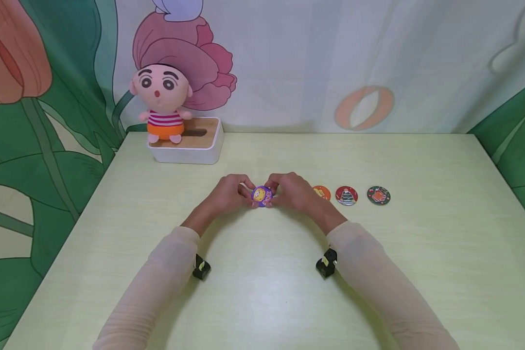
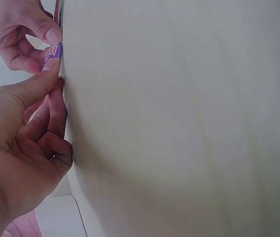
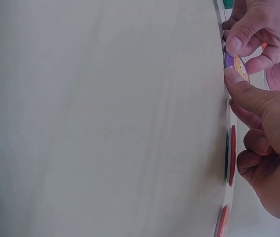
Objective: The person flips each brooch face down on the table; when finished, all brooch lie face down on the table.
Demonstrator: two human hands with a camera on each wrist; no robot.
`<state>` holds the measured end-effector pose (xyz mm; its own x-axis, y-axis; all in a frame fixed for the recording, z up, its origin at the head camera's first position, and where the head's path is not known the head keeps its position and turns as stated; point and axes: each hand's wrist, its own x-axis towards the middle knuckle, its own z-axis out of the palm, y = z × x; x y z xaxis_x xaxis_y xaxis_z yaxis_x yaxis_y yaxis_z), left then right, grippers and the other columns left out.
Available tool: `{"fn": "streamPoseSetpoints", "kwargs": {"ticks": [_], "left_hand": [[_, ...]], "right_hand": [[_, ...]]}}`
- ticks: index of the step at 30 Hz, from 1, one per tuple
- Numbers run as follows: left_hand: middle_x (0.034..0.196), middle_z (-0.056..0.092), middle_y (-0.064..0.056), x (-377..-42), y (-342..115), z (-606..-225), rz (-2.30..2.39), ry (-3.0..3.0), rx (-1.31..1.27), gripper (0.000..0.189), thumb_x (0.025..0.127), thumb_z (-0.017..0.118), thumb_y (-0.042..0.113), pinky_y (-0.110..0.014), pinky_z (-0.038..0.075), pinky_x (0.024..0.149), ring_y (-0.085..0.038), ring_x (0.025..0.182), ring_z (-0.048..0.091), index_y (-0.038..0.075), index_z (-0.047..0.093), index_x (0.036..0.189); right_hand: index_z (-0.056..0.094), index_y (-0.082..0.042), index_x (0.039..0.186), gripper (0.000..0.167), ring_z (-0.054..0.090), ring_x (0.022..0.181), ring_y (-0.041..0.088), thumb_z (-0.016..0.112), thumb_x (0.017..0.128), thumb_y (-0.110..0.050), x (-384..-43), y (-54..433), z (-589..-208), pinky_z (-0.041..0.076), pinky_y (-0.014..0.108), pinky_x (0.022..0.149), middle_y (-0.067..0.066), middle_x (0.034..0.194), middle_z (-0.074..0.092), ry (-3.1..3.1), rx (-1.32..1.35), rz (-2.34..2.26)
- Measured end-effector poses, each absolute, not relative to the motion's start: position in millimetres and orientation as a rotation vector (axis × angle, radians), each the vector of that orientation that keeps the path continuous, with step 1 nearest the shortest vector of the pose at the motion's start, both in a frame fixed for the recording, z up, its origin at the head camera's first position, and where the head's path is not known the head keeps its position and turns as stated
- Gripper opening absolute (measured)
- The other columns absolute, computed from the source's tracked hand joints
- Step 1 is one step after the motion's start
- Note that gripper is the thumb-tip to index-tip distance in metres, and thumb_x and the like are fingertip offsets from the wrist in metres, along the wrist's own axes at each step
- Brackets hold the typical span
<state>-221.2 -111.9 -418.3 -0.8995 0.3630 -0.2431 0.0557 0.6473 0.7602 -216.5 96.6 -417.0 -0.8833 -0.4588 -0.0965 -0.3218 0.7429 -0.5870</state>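
Observation:
A round purple badge (image 1: pixel 261 195) with a yellow figure on it is held between both hands near the middle of the table. My left hand (image 1: pixel 233 195) pinches its left edge between thumb and fingers. At the opposite edge, my right hand (image 1: pixel 292 192) pinches it too. Seen from the right wrist, the purple badge (image 3: pixel 237 68) is tilted, its lower edge close to the tabletop. An orange badge (image 1: pixel 322 192) lies just right of my right hand, partly hidden by it. Beyond that are a red badge (image 1: pixel 346 195) and a dark green badge (image 1: pixel 378 195), in a row.
At the back left, a plush doll (image 1: pixel 164 104) in a striped top sits on a white box (image 1: pixel 185 154) with a wooden lid. A patterned curtain (image 1: pixel 288 63) hangs behind the pale table (image 1: pixel 262 291). Small black cameras (image 1: pixel 326 263) are strapped at both wrists.

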Motion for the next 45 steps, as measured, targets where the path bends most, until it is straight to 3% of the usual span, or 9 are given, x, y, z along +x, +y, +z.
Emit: {"fn": "streamPoseSetpoints", "kwargs": {"ticks": [10,32,45], "left_hand": [[0.1,0.079,-0.019,-219.3,-111.6,-417.5,1.164,2.483,0.335,0.031,0.084,0.081,0.004,-0.022,0.054,0.077,-0.021,0.09,0.075,0.003,0.067,0.112],[0.1,0.078,-0.021,-220.8,-112.8,-417.0,1.193,2.493,0.326,0.015,0.089,0.075,0.005,-0.02,0.048,0.065,-0.019,0.085,0.071,0.001,0.07,0.103],[0.093,0.076,-0.018,-219.0,-112.3,-414.6,1.248,2.511,0.347,0.01,0.093,0.072,0.006,-0.021,0.045,0.063,-0.012,0.071,0.063,-0.003,0.073,0.098]], "right_hand": [[0.072,-0.009,0.112,0.032,0.063,0.091,0.018,0.084,0.085,-0.019,-217.0,99.6,-418.5,0.05,0.032,0.086,0.005,0.098,0.075,2.718,-0.619,-0.891],[0.076,-0.008,0.108,0.018,0.065,0.092,0.021,0.077,0.091,-0.013,-216.7,100.7,-417.8,0.05,0.032,0.085,0.008,0.098,0.077,2.74,-0.571,-0.951],[0.076,-0.01,0.102,0.011,0.067,0.091,0.02,0.076,0.092,-0.014,-216.5,102.8,-416.5,0.05,0.034,0.085,0.006,0.097,0.079,2.795,-0.587,-0.96]]}}
